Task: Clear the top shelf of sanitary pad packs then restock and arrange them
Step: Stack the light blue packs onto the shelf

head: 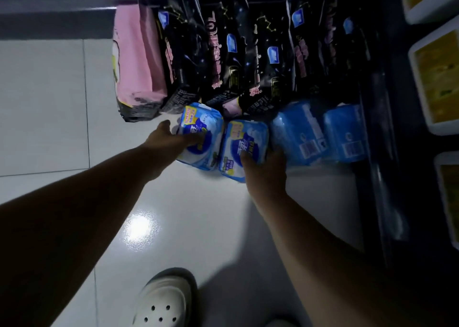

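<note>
Curled fingers first: left hand (165, 140) holds one blue-and-white pad pack (202, 130), right hand (267, 171) holds the second pad pack (246, 138) touching it, both down at the tiled floor (49, 103); behind them I see black pad packs (223, 53) side by side, a pink pack (139, 61) at their left end; white trays (412, 78) at right hold yellow goods (437, 78); two blue packs (300, 133) lie just right of my right hand.

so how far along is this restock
Clearing looks well along: black packs, a pink pack and blue packs sit on the floor. In hand: left hand grips one blue-white pack, right hand a second blue-white pack. Left: restocking and arranging; the top shelf is unseen.
</note>
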Tool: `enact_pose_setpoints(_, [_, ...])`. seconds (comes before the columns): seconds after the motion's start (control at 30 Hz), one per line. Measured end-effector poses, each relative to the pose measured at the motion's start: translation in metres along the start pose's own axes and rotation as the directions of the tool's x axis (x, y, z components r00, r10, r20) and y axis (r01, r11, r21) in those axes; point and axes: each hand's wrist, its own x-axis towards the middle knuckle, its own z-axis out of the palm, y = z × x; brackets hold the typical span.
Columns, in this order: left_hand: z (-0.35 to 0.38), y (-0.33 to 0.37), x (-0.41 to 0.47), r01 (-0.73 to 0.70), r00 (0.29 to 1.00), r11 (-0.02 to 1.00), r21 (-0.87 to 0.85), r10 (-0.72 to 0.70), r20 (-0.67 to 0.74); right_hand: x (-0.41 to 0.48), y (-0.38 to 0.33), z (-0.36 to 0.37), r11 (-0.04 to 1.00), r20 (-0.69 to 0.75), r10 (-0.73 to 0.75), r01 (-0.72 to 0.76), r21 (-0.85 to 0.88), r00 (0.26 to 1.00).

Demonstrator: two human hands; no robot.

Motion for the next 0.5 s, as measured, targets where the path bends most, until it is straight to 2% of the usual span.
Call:
enact_pose_setpoints(0.07, [-0.002,-0.003,-0.002,0.032,0.988,0.999,-0.018,-0.029,0.151,0.000,-0.001,0.005,0.931,0.177,0.205,-0.248,0.267,0.963])
enact_pose_setpoints(0.1, [-0.002,-0.005,-0.007,0.048,0.979,0.998,-0.027,-0.042,0.200,-0.004,-0.005,0.004,0.871,0.272,0.277,-0.360,0.335,0.922])
enact_pose_setpoints(0.17, [-0.005,-0.009,-0.016,0.078,0.971,0.994,-0.082,-0.057,0.230,-0.012,-0.009,-0.003,0.825,0.368,0.324,-0.451,0.341,0.871])
enact_pose_setpoints(0.3, [-0.022,-0.006,-0.054,0.085,0.955,0.991,-0.102,-0.052,0.291,-0.037,-0.025,-0.036,0.834,0.431,0.323,-0.469,0.291,0.843])
enact_pose_setpoints(0.5, [-0.063,0.051,-0.160,0.022,0.928,0.996,-0.085,0.011,0.372,-0.105,-0.103,-0.113,0.879,0.417,0.263,-0.394,0.268,0.870])
